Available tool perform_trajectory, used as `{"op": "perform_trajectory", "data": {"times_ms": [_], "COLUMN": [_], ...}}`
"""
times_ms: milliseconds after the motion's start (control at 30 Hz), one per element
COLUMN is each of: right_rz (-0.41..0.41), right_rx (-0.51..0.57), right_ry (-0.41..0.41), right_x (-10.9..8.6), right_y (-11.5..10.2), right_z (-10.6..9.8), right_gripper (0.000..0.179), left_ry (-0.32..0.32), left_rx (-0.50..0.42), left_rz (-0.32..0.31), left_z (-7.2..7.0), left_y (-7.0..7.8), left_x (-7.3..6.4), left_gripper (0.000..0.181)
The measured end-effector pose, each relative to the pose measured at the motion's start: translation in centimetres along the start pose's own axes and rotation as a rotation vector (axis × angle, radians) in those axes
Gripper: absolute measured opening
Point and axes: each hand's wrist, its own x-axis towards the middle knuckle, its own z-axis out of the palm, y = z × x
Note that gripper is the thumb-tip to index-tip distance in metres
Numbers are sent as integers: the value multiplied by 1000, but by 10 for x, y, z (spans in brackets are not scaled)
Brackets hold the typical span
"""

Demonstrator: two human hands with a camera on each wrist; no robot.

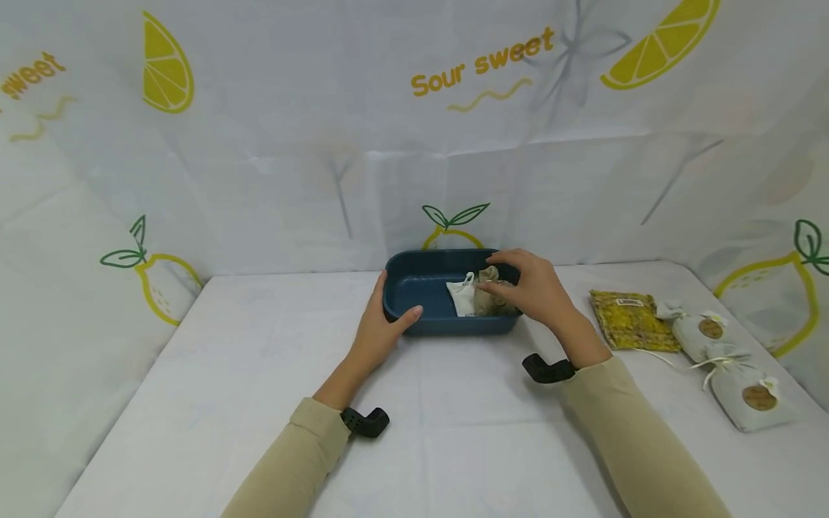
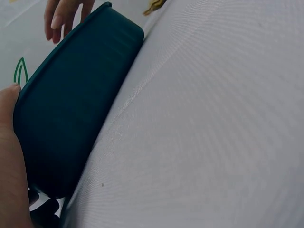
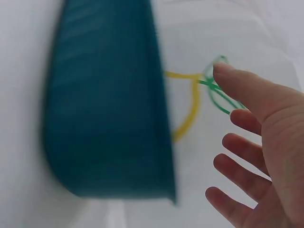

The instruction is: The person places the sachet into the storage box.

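A dark blue rectangular tub stands at the far edge of the table. My left hand grips its left end, thumb over the front rim and fingers along the outer side; the left wrist view shows the thumb at the rim. Inside, toward the right, lie a small white drawstring pouch and a tan pouch. Over the tub's right end hovers my right hand, thumb and fingers apart. In the right wrist view this hand holds nothing, its fingers loosely bent beside the tub wall.
On the table's right side lie a yellow patterned packet and two white drawstring sachets with round brown labels, a rear sachet and a front sachet. A pale cord trails from them. Lemon-printed cloth hangs directly behind the tub.
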Motion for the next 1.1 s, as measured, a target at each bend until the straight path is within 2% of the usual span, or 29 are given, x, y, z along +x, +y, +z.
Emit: {"op": "perform_trajectory", "data": {"times_ms": [200,367,533,700,867,1100], "right_rz": [-46,-64,-42,9,35,134], "right_rx": [-67,-120,-145,-108,-70,-93], "right_ry": [81,102,136,212,268,245], "right_x": [-19,-35,-55,-73,-78,-88], "right_y": [6,18,32,50,67,93], "right_z": [-32,-50,-65,-70,-72,-75], "right_gripper": [55,60,65,66,67,70], "left_ry": [-3,-1,-8,-13,-14,-8], "left_rx": [7,16,5,8,10,13], "left_rz": [0,-9,-7,6,-6,-14], "left_z": [0,-2,-2,-1,-1,0], "left_y": [2,3,5,5,4,0], "left_x": [1,2,1,2,3,2], "left_gripper": [101,101,100,101,100,99]}}
